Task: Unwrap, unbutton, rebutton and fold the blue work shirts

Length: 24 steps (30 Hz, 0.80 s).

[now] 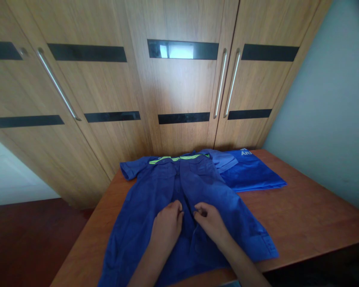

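Note:
A blue short-sleeved work shirt (155,195) with a yellow-green stripe across the shoulders lies spread flat on a brown wooden table (302,211), collar at the far edge. My left hand (167,223) rests on the shirt's middle with fingers curled, pinching the fabric at the front opening. My right hand (208,221) sits right beside it, fingers likewise bent and pinching the cloth on the other side of the opening. The two hands almost touch.
A second blue garment (251,173) with white lettering lies folded at the table's far right. Wooden wardrobe doors (179,91) with metal handles stand directly behind the table. A pale wall is on the right, dark red floor (26,239) on the left.

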Tool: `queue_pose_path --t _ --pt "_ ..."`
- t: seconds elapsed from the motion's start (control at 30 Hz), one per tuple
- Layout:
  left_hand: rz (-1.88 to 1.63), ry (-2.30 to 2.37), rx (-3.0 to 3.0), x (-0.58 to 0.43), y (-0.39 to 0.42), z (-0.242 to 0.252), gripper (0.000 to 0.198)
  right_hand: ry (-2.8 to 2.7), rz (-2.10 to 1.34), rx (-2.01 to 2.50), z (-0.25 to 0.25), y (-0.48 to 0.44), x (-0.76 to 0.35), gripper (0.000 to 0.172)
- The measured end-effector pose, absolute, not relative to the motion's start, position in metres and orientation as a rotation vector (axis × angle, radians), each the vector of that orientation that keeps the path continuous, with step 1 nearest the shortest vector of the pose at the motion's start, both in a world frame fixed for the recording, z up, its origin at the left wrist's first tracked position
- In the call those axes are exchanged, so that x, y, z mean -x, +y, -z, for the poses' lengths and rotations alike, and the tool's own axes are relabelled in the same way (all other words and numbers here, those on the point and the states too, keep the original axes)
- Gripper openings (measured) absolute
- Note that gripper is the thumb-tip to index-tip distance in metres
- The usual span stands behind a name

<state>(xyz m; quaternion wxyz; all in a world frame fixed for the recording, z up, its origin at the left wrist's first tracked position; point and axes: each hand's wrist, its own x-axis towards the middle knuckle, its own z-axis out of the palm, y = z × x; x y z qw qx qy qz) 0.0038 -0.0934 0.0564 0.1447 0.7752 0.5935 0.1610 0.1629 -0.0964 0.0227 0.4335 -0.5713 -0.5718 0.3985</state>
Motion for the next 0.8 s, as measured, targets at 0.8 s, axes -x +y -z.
queue_pose_path --t 0.8 --pt "-0.957 1.353 -1.663 -0.010 -0.084 -0.029 0.013 -1.536 -0.866 1.460 -0.006 -0.094 -0.157 0.009"
